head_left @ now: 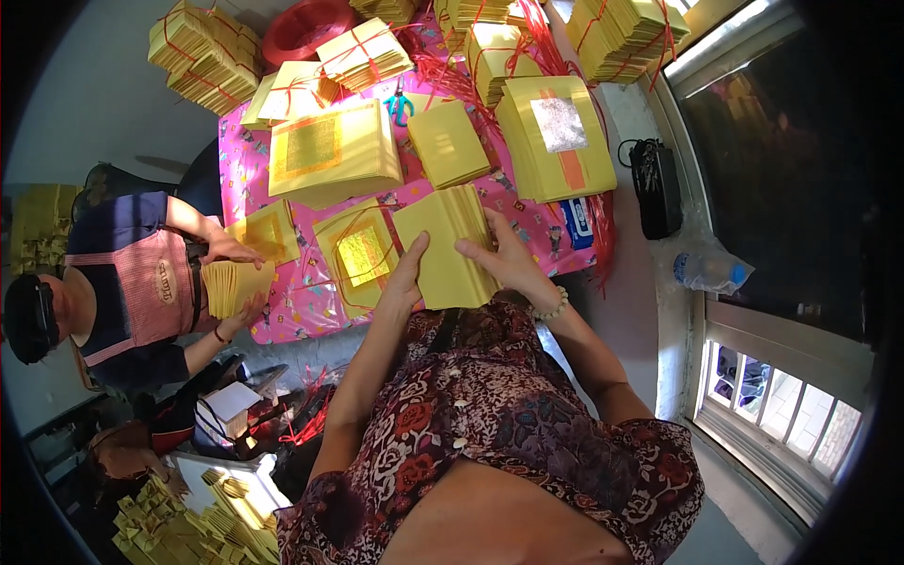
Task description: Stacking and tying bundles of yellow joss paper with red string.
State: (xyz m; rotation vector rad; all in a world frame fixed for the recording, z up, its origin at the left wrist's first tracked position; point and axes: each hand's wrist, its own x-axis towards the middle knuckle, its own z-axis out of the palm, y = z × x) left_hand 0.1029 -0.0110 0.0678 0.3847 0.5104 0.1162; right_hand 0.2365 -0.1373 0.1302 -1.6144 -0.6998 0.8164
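Observation:
Between my two hands is a stack of yellow paper [435, 247], held at the table's near edge. Its right part is slightly fanned, so the sheet edges show as lines. My left hand [409, 271] grips the left side, thumb on top. From the right, my right hand [511, 256] closes round the other side with its thumb laid across the top sheet. Just left of the stack lies a yellow sheet with a gold square [362, 256], red strings lying across it. Beyond my hands sits a smaller yellow paper pile [448, 143].
A co-worker [132, 282] on the left holds fanned yellow paper [235, 290]. The pink patterned tablecloth [320, 311] carries large paper stacks [377, 151], teal scissors [399, 105], red strings [452, 80], a blue box [578, 224] and a red basin [299, 30]. A plastic bottle [711, 271] lies by the window.

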